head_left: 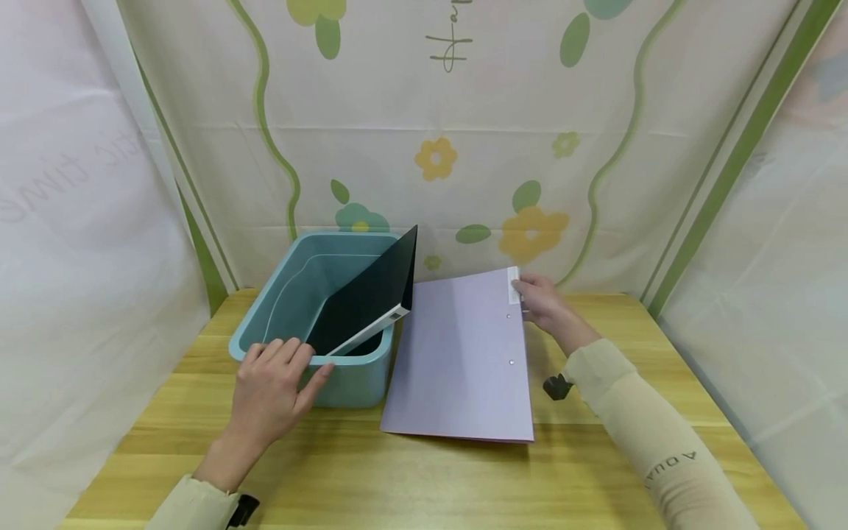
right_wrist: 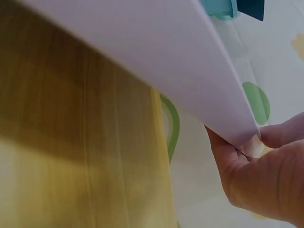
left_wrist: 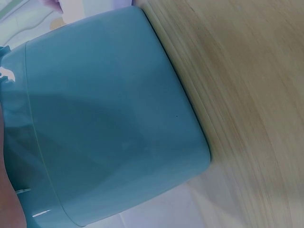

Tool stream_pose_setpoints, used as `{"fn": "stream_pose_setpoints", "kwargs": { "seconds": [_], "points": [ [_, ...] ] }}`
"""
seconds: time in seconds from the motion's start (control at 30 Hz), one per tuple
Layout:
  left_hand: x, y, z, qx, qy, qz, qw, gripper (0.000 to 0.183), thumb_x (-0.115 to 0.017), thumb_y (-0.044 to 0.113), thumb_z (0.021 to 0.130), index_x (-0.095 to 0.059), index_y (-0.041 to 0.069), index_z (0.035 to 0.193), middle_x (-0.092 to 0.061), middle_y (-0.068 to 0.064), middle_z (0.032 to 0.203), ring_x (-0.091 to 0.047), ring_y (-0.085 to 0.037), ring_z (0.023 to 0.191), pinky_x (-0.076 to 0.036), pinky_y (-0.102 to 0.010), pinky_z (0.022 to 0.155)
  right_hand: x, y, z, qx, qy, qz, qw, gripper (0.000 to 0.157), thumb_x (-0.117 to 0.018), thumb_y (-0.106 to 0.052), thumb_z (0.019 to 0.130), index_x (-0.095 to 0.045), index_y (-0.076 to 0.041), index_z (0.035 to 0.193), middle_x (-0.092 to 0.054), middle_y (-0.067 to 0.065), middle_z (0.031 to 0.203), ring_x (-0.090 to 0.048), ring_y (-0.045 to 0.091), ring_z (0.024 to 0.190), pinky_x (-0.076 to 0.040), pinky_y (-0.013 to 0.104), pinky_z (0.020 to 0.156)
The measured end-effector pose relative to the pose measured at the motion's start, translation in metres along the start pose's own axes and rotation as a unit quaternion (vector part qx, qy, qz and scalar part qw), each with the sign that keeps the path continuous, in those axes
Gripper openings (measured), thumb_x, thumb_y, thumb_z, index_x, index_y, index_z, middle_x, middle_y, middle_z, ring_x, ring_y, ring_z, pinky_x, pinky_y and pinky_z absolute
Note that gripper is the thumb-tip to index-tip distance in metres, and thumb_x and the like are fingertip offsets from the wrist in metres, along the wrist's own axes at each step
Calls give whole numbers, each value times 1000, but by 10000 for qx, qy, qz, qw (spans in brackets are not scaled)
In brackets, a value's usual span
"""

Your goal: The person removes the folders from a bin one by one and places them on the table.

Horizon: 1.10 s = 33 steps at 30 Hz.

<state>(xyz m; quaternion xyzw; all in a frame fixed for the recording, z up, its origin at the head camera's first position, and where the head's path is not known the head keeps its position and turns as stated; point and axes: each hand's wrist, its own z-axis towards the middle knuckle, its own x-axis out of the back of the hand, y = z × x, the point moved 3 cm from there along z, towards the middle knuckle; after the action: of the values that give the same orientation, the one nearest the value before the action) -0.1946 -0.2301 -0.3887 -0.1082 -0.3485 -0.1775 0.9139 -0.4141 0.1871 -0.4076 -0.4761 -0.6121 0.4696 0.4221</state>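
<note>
A light purple file folder (head_left: 457, 361) leans at a slant beside the bin, its lower edge near the table. My right hand (head_left: 546, 305) pinches its upper right corner at the white label, thumb on one face and fingers behind, as the right wrist view (right_wrist: 266, 166) also shows. My left hand (head_left: 274, 383) grips the near rim of a blue-green plastic bin (head_left: 354, 386), fingers curled over the edge and thumb along the outside. Inside the bin a black folder (head_left: 371, 291) with a white-labelled spine stands tilted, its top corner sticking out above the right rim.
Both sit on a wood-grain table (head_left: 457, 486). A white curtain (head_left: 371, 96) printed with flowers hangs right behind, and white side sheets (head_left: 86, 243) flank the table. A black wrist device (head_left: 557, 387) is at the right sleeve.
</note>
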Motion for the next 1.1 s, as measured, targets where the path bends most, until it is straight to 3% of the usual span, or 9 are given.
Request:
{"fn": "stream_pose_setpoints", "kwargs": {
  "seconds": [0.33, 0.8, 1.1],
  "points": [
    [-2, -1, -1, 31, -8, -1, 10000, 56, -36, 57, 106, -55, 10, 82, -47, -2, 71, -50, -26, 65, -44, -47, 71, 0, 10, 8, -6, -14, 51, 10000, 50, -41, -17, 110, -32, 6, 154, -61, 12, 111, -66, 17, 84, -58, 33, 77],
    [-5, 0, -2, 31, -11, -2, 10000, 56, -35, 57, 106, -55, 10, 82, -47, -1, 71, -49, -25, 66, -43, -45, 70, 4, 26, 11, 119, -85, -273, 9995, 53, -46, -21, 109, -33, 2, 156, -59, 18, 126, -65, 19, 95, -57, 34, 85],
    [-5, 0, -1, 58, -55, -10, 10000, 55, -36, 57, 106, -55, 10, 83, -46, -1, 71, -49, -25, 67, -43, -45, 71, 12, 32, 13, 229, -302, -428, 9984, 57, -53, -9, 104, -31, 3, 155, -52, 29, 140, -66, 25, 108, -56, 38, 94]
  ]
}}
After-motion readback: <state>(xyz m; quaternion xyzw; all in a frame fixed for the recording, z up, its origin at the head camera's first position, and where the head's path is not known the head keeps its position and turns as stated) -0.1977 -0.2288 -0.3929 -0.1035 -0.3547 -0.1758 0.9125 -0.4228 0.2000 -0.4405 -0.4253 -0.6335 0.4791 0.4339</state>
